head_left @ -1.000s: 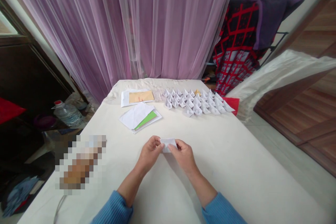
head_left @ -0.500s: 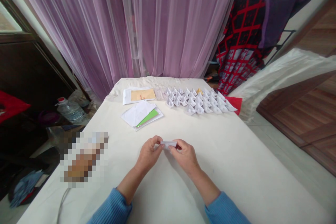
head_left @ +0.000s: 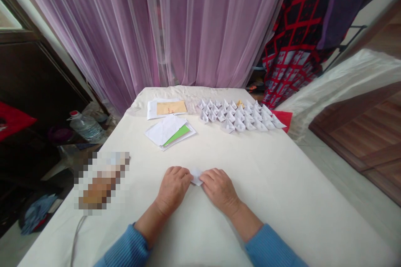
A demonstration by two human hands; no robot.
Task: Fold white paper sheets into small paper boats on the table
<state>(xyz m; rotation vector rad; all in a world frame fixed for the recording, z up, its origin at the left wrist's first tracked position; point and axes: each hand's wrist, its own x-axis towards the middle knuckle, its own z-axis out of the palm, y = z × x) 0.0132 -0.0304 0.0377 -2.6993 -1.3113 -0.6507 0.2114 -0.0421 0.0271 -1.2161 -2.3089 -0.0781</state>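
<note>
Between my two hands is a small folded piece of white paper (head_left: 196, 176), low over or on the white tabletop. My left hand (head_left: 175, 185) pinches its left edge with curled fingers. At its right edge my right hand (head_left: 219, 187) grips it the same way. The fingertips partly cover the paper's sides. Farther off, to the right, several folded paper boats (head_left: 239, 124) stand in rows, one of them yellow.
Left of the boats lie white sheets with a green card (head_left: 177, 135) and a brown envelope (head_left: 171, 107). A blurred-out object (head_left: 105, 181) with a cable is at the table's left side. Red paper (head_left: 284, 120) lies beyond the boats. A water jug (head_left: 87, 127) stands left of the table.
The folded paper has turned from a narrow strip seen edge-on to a flatter diamond-like shape. Both hands have rolled over, backs upward, still holding it. The view has tilted slightly.
</note>
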